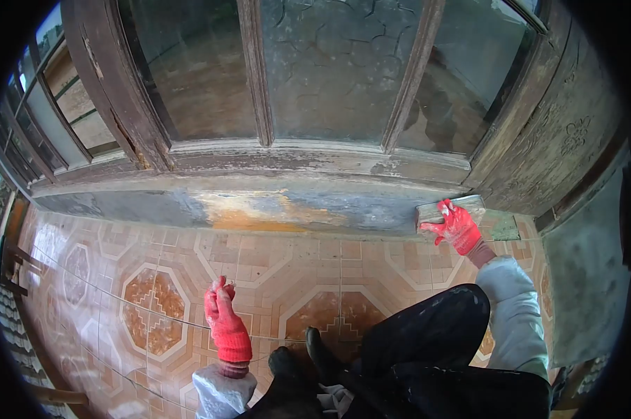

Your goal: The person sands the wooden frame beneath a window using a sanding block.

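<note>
My right hand, in a red glove, is at the right end of the low grey ledge under the windows. Its fingers are bent over a flat, whitish-grey rectangular block that lies against the ledge. My left hand, also gloved in red, hangs over the tiled floor at the lower left, with its fingers drawn together; whether anything small is between them cannot be made out. Yellow and white patches mark the ledge's middle.
Above the ledge stands a worn wooden window frame with glass panes. A carved wooden panel and a grey wall rise at the right. My bent knees and dark shoes are at the bottom. A railing runs along the left.
</note>
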A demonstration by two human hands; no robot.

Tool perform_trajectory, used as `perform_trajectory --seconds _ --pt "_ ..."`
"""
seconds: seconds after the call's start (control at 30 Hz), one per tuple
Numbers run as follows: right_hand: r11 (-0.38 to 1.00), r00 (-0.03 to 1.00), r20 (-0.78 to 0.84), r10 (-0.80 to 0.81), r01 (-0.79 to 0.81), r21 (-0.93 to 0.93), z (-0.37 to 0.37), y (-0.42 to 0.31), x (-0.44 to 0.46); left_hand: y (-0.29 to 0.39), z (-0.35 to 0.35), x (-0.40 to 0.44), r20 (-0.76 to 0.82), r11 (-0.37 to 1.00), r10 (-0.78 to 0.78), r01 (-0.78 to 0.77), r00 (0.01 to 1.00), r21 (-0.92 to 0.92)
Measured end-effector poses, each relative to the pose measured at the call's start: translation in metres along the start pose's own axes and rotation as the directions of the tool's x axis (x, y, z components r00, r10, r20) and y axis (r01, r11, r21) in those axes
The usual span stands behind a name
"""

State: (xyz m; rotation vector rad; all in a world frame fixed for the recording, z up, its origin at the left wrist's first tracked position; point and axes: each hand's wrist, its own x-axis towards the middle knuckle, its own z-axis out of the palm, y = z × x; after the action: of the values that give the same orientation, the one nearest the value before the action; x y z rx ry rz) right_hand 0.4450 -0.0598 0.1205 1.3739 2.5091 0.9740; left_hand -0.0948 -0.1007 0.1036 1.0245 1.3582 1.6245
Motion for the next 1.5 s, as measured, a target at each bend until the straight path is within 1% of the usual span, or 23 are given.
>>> perform_trajectory --seconds 0.07,0.1,0.13,0.2,0.23,0.27,0.3,0.33,0.4,0.47,0.5,0.53,0.6,0.73,0.87,0.93,0.97,1.07,1.17,1.27,1.4,1.47,1.5 --pt "0.983 0.987 0.045 -0.152 0.156 -0.101 -0.038 -0.009 0.034 -0.014 0.026 -0.008 -0.011 0.993 -0.050 0.049 0.999 -0.104" --pt "0.652 0.962 0.089 -0.259 0.242 -0.718 -0.010 -0.024 0.054 -0.019 0.042 -0.013 0.048 0.989 -0.088 0.093 0.995 -0.117" --pt "0.009 0.923 0.132 -0.363 0.145 -0.989 0.016 -0.038 0.075 -0.024 0.057 -0.017 0.111 0.983 -0.121 0.135 0.986 -0.128" --pt "0.287 0.917 0.048 -0.396 0.173 -0.942 0.001 -0.100 0.135 -0.026 0.095 -0.030 0.210 0.971 -0.160 0.192 0.965 -0.142" --pt "0.729 0.908 -0.088 -0.410 0.268 -0.630 -0.005 -0.119 0.158 -0.027 0.107 -0.033 0.290 0.961 -0.185 0.234 0.939 -0.144" --pt "0.732 0.909 -0.092 -0.407 0.265 -0.627 -0.005 -0.133 0.170 -0.035 0.113 -0.032 0.289 0.963 -0.185 0.232 0.939 -0.139" --pt "0.818 0.927 -0.139 -0.348 0.228 -0.527 -0.003 -0.145 0.179 -0.050 0.117 -0.030 0.368 0.998 -0.055 0.060 0.928 -0.001" --pt "0.742 0.928 -0.120 -0.353 0.200 -0.639 0.003 -0.137 0.170 -0.058 0.119 -0.026 0.460 0.985 0.056 -0.124 0.886 0.119" --pt "0.545 0.928 -0.080 -0.363 0.141 -0.827 0.016 -0.121 0.151 -0.045 0.122 -0.018 0.432 0.991 -0.049 -0.010 0.901 0.135" --pt "0.795 0.988 -0.042 -0.147 0.093 -0.599 0.000 -0.077 0.093 -0.043 0.122 -0.003 0.394 0.739 0.442 -0.576 0.806 0.349" --pt "0.956 0.998 -0.067 -0.021 0.000 -0.294 0.001 -0.057 0.061 -0.051 0.125 0.002 0.407 0.669 0.470 -0.617 0.783 0.415" --pt "0.994 0.990 -0.091 0.105 -0.102 0.045 0.002 -0.038 0.029 -0.051 0.134 0.005 0.404 0.676 0.458 -0.605 0.792 0.420" --pt "0.983 0.969 -0.172 0.180 -0.169 0.077 0.024 -0.031 0.008 -0.047 0.162 0.019 0.510 0.408 0.614 -0.796 0.602 0.448" --pt "0.939 0.888 -0.311 0.339 -0.298 0.171 0.013 -0.066 0.057 -0.055 0.254 0.043 0.635 0.150 0.696 -0.933 0.333 0.326" --pt "0.994 0.971 -0.215 0.106 -0.106 0.011 0.025 -0.055 0.035 -0.076 0.288 0.066 0.697 0.059 0.662 -0.947 0.275 0.317" --pt "0.911 0.890 -0.214 0.403 -0.368 0.188 0.048 -0.040 -0.011 -0.086 0.292 0.068 0.611 0.045 0.752 -0.944 0.248 0.327" --pt "0.861 0.845 -0.203 0.494 -0.444 0.248 0.052 -0.035 -0.027 -0.088 0.292 0.069 0.615 0.047 0.748 -0.944 0.251 0.328" --pt "0.905 0.866 -0.264 0.424 -0.419 0.078 0.043 -0.031 -0.033 -0.090 0.295 0.071 0.568 0.064 0.791 -0.954 0.227 0.292" --pt "0.761 0.793 -0.191 0.579 -0.442 0.474 0.050 -0.069 0.017 -0.085 0.294 0.068 0.598 0.062 0.763 -0.949 0.245 0.310" --pt "0.957 0.904 -0.333 0.268 -0.209 0.201 0.031 -0.081 0.059 -0.081 0.290 0.071 0.607 0.035 0.769 -0.961 0.200 0.273" --pt "0.839 0.820 -0.248 0.515 -0.423 0.343 0.056 -0.066 0.018 -0.068 0.251 0.068 0.574 0.123 0.794 -0.977 0.201 0.172" --pt "0.768 0.760 -0.248 0.601 -0.462 0.445 0.054 -0.068 0.022 -0.052 0.216 0.037 0.463 0.453 0.687 -0.829 0.560 0.328" --pt "0.751 0.754 -0.242 0.610 -0.453 0.480 0.054 -0.086 0.038 -0.057 0.202 0.020 0.468 0.457 0.682 -0.827 0.562 0.328"
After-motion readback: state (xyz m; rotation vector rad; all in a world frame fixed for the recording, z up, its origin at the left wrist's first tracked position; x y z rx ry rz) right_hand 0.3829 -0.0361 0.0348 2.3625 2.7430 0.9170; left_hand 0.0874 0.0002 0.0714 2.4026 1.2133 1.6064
